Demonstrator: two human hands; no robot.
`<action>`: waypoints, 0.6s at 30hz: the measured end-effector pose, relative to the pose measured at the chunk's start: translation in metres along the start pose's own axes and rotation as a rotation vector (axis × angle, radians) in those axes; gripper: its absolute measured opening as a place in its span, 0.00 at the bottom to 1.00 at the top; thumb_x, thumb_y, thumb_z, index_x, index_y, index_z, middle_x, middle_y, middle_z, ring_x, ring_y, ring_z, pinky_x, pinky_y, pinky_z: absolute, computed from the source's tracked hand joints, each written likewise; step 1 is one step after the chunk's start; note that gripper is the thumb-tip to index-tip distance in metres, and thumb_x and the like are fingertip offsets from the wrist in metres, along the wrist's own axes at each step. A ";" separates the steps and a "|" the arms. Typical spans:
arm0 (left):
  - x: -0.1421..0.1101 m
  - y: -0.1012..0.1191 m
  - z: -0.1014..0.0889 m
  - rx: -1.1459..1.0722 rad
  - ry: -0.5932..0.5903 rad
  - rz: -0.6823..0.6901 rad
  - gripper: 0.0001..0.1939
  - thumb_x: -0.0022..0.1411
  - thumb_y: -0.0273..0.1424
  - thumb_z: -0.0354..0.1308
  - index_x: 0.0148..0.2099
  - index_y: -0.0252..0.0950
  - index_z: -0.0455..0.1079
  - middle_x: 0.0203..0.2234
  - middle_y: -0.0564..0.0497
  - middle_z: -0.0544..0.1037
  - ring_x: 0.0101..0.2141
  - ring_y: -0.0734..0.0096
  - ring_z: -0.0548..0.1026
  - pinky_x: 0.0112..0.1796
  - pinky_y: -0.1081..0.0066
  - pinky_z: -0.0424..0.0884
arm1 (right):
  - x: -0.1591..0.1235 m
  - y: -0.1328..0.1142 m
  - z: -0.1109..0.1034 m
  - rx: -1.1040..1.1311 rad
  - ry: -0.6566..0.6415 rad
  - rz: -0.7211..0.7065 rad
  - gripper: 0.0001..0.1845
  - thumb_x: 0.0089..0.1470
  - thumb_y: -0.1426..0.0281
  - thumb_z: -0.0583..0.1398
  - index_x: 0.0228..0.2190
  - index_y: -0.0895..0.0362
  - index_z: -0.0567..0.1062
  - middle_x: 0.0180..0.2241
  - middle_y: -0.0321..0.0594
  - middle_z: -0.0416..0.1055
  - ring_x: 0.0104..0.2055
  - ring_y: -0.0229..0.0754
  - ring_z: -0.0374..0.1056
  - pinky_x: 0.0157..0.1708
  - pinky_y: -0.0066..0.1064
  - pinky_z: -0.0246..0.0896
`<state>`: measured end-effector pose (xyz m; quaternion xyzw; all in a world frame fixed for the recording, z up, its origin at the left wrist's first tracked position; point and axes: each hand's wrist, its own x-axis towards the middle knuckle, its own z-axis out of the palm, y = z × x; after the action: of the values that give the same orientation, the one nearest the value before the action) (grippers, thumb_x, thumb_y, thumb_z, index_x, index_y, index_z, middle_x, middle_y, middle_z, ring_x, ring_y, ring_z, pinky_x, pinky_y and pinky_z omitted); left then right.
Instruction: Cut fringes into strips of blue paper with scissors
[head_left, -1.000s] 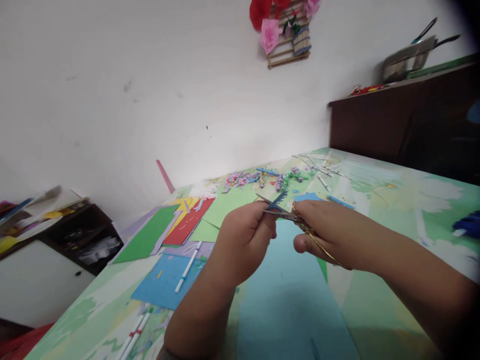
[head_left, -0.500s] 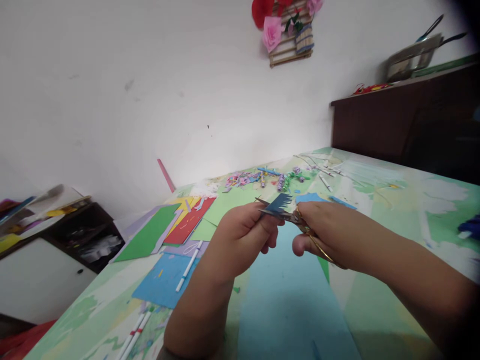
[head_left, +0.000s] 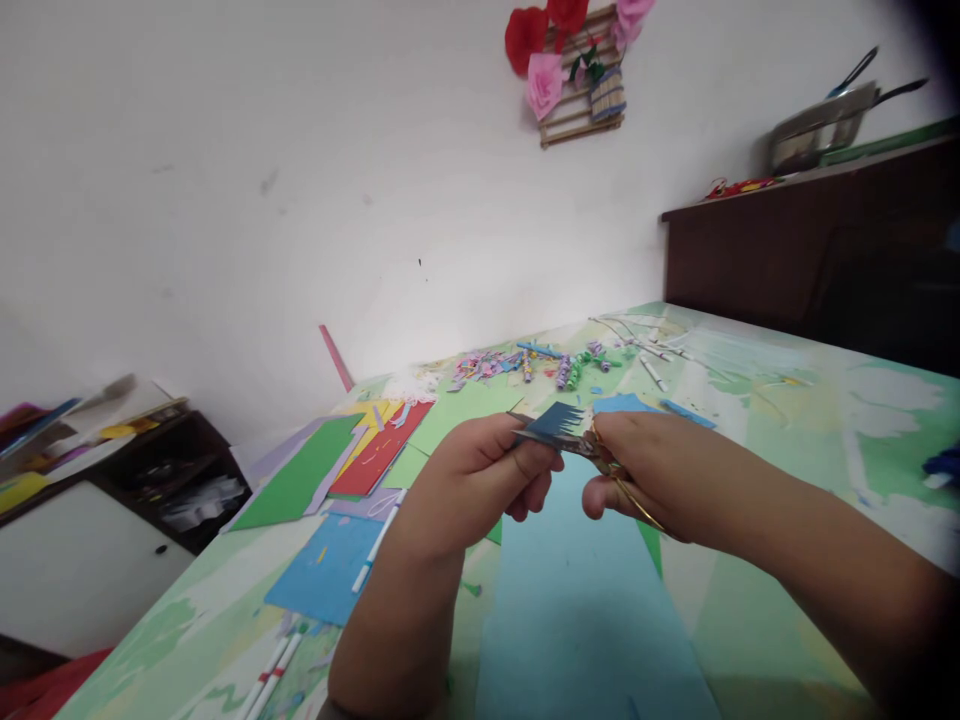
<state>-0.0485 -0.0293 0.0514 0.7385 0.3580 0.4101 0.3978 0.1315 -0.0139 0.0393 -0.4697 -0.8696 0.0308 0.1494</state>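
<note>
The left hand (head_left: pixel 487 480) was closed on a fringed blue paper piece (head_left: pixel 555 418), pinched between thumb and fingers. The right hand (head_left: pixel 645 460) gripped the scissors (head_left: pixel 600 455) by their gold-coloured handles, blades at the paper. The paper piece was located between the hands, above the far end of a light blue sheet (head_left: pixel 585 590) on the patterned table (head_left: pixel 780 600). The left forearm obstructed the view of part of a mid-blue sheet (head_left: pixel 322 570) and part of the blue-banded marker (head_left: pixel 379 540) lying on it. The left hand partly hid the light green paper (head_left: pixel 450 415). A red sheet (head_left: pixel 382 450) and a dark green sheet (head_left: pixel 300 480) lay on the left side; paper scraps (head_left: pixel 480 370) and curled paper pieces (head_left: pixel 564 372) lay beyond the hands. A dark cabinet (head_left: pixel 735 250) stood at the far right. Count: one pair of scissors, one fringed piece, one red sheet, one dark green sheet, one blue-banded marker, two red-banded markers (head_left: pixel 274 675) at lower left, and one wall rack (head_left: pixel 581 128) with two red and two pink flowers. Scraps were too small and overlapped to count.
</note>
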 end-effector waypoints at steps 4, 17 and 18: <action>0.003 0.000 0.002 0.113 0.040 0.072 0.12 0.58 0.28 0.49 0.23 0.34 0.63 0.14 0.58 0.65 0.16 0.83 0.62 0.19 0.80 0.59 | -0.001 0.002 0.000 0.076 -0.025 -0.004 0.18 0.49 0.51 0.54 0.26 0.54 0.65 0.27 0.39 0.68 0.27 0.44 0.63 0.24 0.31 0.50; 0.005 -0.002 0.009 0.430 0.121 0.139 0.11 0.60 0.26 0.45 0.25 0.35 0.61 0.20 0.55 0.66 0.23 0.77 0.64 0.25 0.74 0.60 | -0.005 0.006 0.004 0.001 0.175 -0.038 0.17 0.51 0.53 0.52 0.26 0.55 0.62 0.26 0.40 0.65 0.27 0.42 0.60 0.23 0.29 0.49; 0.005 -0.002 0.009 0.434 0.122 0.140 0.11 0.60 0.26 0.45 0.25 0.35 0.61 0.20 0.55 0.66 0.23 0.77 0.64 0.25 0.74 0.59 | -0.005 0.006 0.005 -0.005 0.185 -0.039 0.18 0.51 0.53 0.52 0.26 0.55 0.62 0.26 0.40 0.65 0.27 0.42 0.60 0.24 0.29 0.49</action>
<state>-0.0388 -0.0275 0.0484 0.8034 0.4092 0.3942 0.1781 0.1378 -0.0140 0.0327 -0.4538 -0.8612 -0.0177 0.2283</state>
